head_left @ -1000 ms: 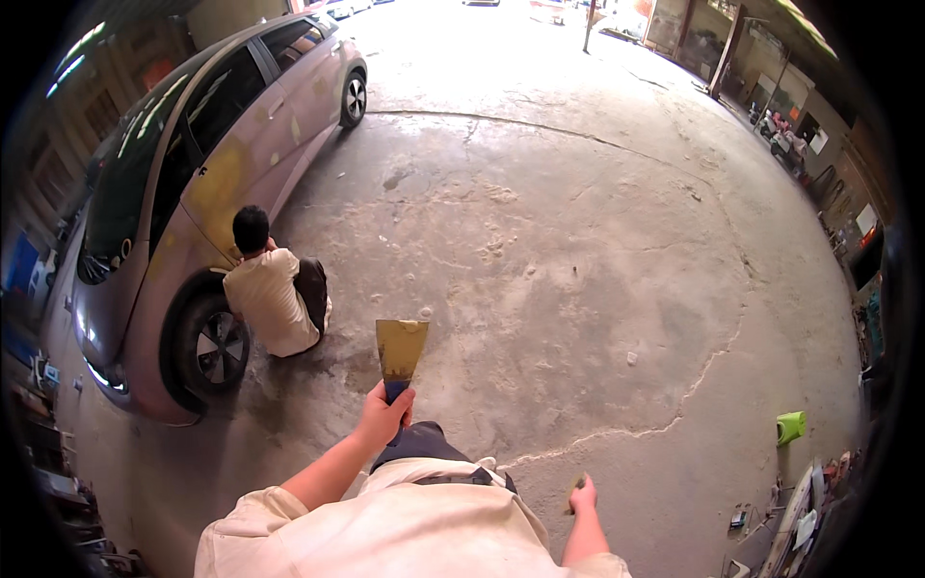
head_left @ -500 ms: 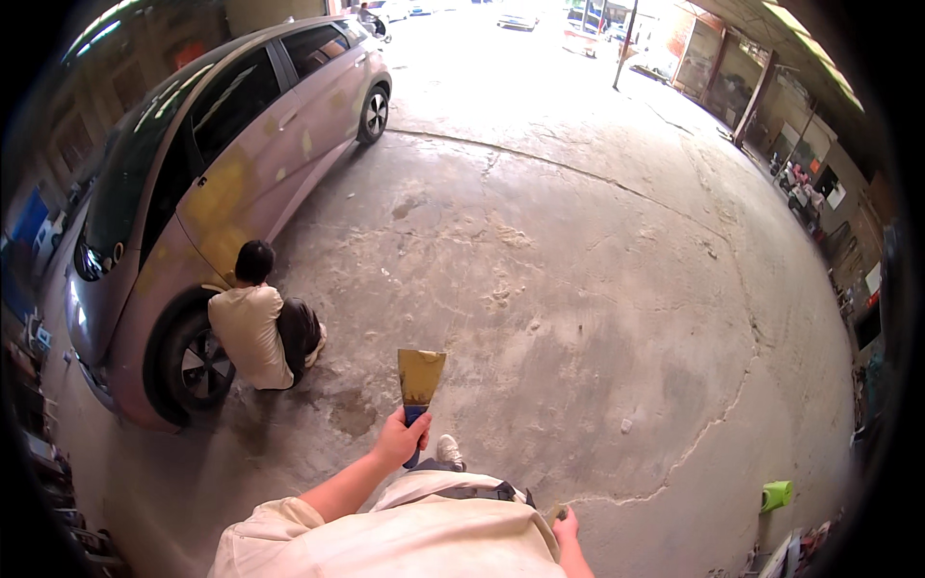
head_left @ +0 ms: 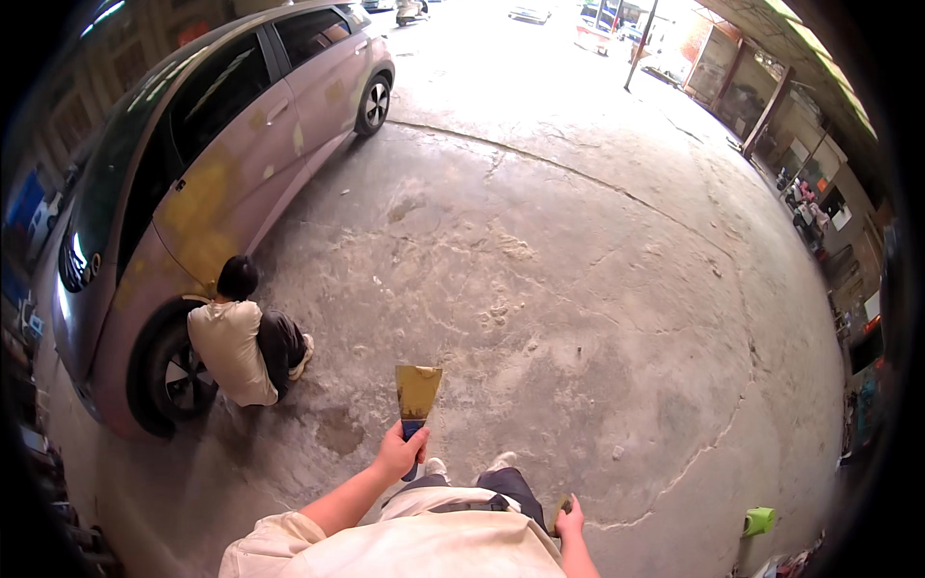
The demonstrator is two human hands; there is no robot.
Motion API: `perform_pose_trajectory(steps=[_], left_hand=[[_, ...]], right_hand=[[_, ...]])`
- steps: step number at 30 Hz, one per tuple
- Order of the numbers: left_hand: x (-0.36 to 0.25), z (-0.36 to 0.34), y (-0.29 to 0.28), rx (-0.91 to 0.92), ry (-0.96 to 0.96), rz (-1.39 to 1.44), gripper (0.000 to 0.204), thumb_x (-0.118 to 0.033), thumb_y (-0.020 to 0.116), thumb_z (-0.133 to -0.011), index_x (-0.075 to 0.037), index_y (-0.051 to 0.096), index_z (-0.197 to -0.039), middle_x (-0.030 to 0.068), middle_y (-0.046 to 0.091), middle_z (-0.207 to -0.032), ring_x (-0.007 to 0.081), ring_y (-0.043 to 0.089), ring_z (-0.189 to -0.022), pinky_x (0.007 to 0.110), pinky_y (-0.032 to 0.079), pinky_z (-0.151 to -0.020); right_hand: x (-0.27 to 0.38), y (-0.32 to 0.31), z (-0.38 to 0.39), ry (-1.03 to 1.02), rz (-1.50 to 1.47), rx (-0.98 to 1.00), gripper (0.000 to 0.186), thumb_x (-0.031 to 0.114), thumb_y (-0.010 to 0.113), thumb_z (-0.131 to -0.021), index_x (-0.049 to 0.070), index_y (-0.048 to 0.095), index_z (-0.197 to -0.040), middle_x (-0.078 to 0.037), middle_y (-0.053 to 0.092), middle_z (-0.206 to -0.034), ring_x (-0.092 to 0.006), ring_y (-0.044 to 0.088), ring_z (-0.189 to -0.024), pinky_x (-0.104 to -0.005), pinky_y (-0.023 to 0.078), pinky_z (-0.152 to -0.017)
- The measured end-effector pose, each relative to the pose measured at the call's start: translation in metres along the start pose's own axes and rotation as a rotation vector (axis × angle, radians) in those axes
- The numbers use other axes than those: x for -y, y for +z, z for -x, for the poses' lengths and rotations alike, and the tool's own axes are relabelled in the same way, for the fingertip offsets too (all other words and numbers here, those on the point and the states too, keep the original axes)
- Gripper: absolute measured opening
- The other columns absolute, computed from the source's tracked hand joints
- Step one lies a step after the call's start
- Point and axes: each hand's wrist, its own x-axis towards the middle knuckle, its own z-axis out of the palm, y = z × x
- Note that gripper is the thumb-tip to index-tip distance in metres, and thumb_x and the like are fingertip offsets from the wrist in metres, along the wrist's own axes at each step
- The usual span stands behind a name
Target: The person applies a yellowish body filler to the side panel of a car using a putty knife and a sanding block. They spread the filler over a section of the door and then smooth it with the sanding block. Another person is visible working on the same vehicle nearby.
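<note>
My left hand (head_left: 402,451) grips a wide putty knife (head_left: 418,387) by its dark blue handle, held upright, its blade coated in yellowish material. Low on the right, my right hand (head_left: 571,520) is closed on a small, thin, partly hidden tool (head_left: 563,508), apparently another scraper. Ahead on the left, a person (head_left: 231,349) in a pale shirt squats by the front wheel of a pinkish car (head_left: 275,130), which has yellow filler patches (head_left: 198,207) on its side; that person's hands are hidden.
The cracked concrete floor (head_left: 540,270) runs toward a bright opening with parked vehicles (head_left: 528,15) and a thin post (head_left: 641,48). A green container (head_left: 759,520) lies low at the right. Assorted items line the right wall (head_left: 805,202).
The view has shifted as I walk; the squatting person and the green container sit lower in it, and both my shoes now show. Both hands still hold their tools.
</note>
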Motion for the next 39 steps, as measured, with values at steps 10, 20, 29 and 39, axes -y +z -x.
perform_pose_trajectory(steps=[10, 20, 29, 39], left_hand=[[0.007, -0.037, 0.007, -0.276, 0.000, 0.075, 0.017, -0.017, 0.060, -0.094, -0.006, 0.048, -0.088, 0.0014, 0.052, -0.063, 0.0107, 0.050, -0.048, 0.027, 0.043, -0.045], [-0.045, -0.116, 0.078, -0.327, 0.043, 0.017, 0.019, -0.017, 0.058, -0.094, -0.005, 0.049, -0.083, 0.0013, 0.052, -0.064, 0.0105, 0.051, -0.050, 0.027, 0.044, -0.047], [-0.078, -0.177, 0.152, -0.377, 0.091, 0.059, 0.018, -0.018, 0.059, -0.094, -0.006, 0.050, -0.085, 0.0006, 0.052, -0.065, 0.0098, 0.049, -0.051, 0.026, 0.043, -0.048], [-0.089, -0.217, 0.151, -0.517, 0.067, 0.105, 0.017, -0.018, 0.059, -0.094, -0.005, 0.049, -0.090, 0.0008, 0.052, -0.068, 0.0094, 0.050, -0.053, 0.026, 0.044, -0.049]], right_hand=[[0.087, -0.023, -0.124, -0.067, 0.287, 0.057, 0.066, 0.010, 0.056, -0.079, 0.019, 0.038, -0.142, -0.021, 0.058, -0.123, -0.0351, 0.057, -0.113, -0.0426, 0.045, -0.097], [0.153, -0.038, -0.259, -0.114, 0.177, 0.134, 0.063, 0.006, 0.054, -0.081, 0.019, 0.041, -0.141, -0.019, 0.058, -0.125, -0.0327, 0.057, -0.114, -0.0406, 0.046, -0.097], [0.131, -0.041, -0.368, -0.182, 0.259, 0.283, 0.065, 0.000, 0.055, -0.077, 0.013, 0.043, -0.140, -0.018, 0.057, -0.128, -0.0285, 0.057, -0.116, -0.0362, 0.045, -0.099], [0.193, -0.032, -0.440, -0.187, 0.387, 0.361, 0.063, 0.004, 0.055, -0.079, 0.017, 0.044, -0.140, -0.018, 0.059, -0.124, -0.0316, 0.057, -0.115, -0.0380, 0.046, -0.097]])
